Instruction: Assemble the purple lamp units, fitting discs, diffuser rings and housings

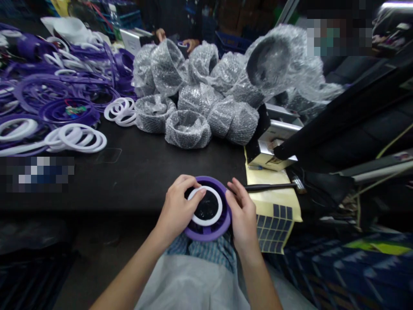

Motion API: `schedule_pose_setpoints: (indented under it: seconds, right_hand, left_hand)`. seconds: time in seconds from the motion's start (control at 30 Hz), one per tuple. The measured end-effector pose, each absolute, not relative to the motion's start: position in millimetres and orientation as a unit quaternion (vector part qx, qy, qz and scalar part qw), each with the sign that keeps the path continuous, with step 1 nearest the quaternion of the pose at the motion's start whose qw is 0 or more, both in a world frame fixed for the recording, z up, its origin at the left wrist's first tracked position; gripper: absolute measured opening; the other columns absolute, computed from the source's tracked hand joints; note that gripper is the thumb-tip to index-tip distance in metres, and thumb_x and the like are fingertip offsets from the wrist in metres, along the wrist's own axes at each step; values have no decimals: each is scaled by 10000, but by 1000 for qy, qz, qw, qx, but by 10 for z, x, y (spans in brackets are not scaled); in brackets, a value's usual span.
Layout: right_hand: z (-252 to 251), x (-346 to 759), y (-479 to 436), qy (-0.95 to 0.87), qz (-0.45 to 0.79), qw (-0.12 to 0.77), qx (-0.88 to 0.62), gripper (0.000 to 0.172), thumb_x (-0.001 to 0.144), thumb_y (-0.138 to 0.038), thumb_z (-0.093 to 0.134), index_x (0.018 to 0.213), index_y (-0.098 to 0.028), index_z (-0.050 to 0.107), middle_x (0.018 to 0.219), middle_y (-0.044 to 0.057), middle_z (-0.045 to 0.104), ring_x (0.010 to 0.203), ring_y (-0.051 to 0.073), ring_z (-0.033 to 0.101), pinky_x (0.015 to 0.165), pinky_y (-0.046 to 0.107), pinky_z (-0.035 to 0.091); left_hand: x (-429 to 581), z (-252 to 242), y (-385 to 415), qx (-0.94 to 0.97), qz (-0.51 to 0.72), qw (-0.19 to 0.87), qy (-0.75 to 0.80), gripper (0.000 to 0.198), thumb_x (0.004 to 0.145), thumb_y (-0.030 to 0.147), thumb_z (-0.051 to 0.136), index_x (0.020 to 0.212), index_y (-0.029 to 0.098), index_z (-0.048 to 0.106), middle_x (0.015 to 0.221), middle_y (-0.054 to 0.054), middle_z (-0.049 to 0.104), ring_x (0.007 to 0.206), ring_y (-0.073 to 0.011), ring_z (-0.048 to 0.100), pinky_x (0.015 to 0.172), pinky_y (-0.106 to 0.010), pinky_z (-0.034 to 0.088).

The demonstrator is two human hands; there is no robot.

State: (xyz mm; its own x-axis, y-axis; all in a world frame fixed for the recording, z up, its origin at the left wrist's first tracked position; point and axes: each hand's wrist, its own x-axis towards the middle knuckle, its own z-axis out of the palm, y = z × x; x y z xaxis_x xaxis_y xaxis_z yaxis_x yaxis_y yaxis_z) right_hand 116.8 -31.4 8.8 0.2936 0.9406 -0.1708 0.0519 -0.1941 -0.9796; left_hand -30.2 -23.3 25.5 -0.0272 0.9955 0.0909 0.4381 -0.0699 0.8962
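1. Purple housing is right at the near edge of the dark surface, held just over the person's lap. Its round face is up, and a white ring lies in its top.
2. The left hand comes in from the left side. Its grip is clamped on the housing's left rim, fingers curled over the top, and one fingertip presses down on the white ring.
3. The right hand takes the opposite side, its grip closed on the right rim with the fingers laid against the purple wall. So both hands are on the piece, one to each side.
4. Just beside the right hand, a yellow sticker sheet with rows of dark squares hangs over the near edge. A thin black tool lies across its top.
5. Behind that sheet, toward the right edge, stands a small metal box.
6. In the middle of the surface is a big heap of bubble-wrapped bundles, piled back toward the far edge.
7. Along the left edge, loose white rings lie overlapping, with a tangle of purple hoops behind them.
8. At the far edge, another person's hands are busy, well apart from the housing.
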Motion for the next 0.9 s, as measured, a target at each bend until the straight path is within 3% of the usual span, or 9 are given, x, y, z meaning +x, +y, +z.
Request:
schedule_pose_setpoints:
  seconds: [0.37, 0.43, 0.53, 0.6, 0.73, 0.9]
  right_hand:
    - [39, 865, -703, -265, 442, 583, -628, 432, 719, -329, 657, 1120, -187, 580, 1159, 67, 611, 1078, 243, 563, 984, 419, 416]
    - [29, 834, -698, -257, 428, 592, -633, 421, 727, -321, 649, 1121, -190, 580, 1167, 66, 606, 1083, 242, 561, 986, 421, 414]
    - [22, 797, -704, -269, 422, 588, -636, 413, 745, -318, 628, 1136, -195, 572, 1186, 66, 593, 1091, 236, 557, 989, 416, 414]
    - [17, 776, -718, -275, 422, 587, -634, 417, 753, -321, 619, 1148, -198, 563, 1192, 65, 588, 1091, 233, 557, 978, 406, 429]
    - [2, 740, -761, -273, 424, 589, -632, 418, 773, -334, 605, 1168, -207, 549, 1190, 61, 588, 1078, 229, 566, 957, 400, 452]
    - [-5, 713, -789, -264, 408, 595, -640, 392, 784, -315, 608, 1165, -242, 554, 1200, 35, 580, 1104, 213, 549, 971, 381, 447]
  left_hand:
    - [-269, 189, -460, 597, 434, 350, 577, 107, 806, 256, 555, 746, 183, 607, 964, -51, 558, 981, -199, 544, 867, -319, 428]
    - [-284, 150, -513, 593, 447, 346, 573, 111, 791, 268, 578, 869, 197, 613, 1092, -59, 529, 1083, -216, 513, 942, -349, 402]
    - [-279, 82, -649, 507, 509, 356, 598, 574, 716, 290, 672, 1226, 255, 413, 1328, -80, 383, 1222, -245, 422, 1025, -406, 348]
    - [-263, 53, -731, 416, 520, 411, 622, 724, 683, 317, 703, 1289, 255, 312, 1343, -96, 390, 1226, -251, 426, 1024, -417, 358]
    - [-240, 53, -778, 319, 498, 519, 617, 540, 724, 349, 665, 1205, 221, 455, 1207, -62, 552, 1125, -231, 525, 998, -391, 394]
    - [-268, 104, -703, 303, 502, 545, 599, 515, 726, 315, 669, 1203, 234, 491, 1186, -23, 593, 1104, -207, 547, 997, -347, 398]
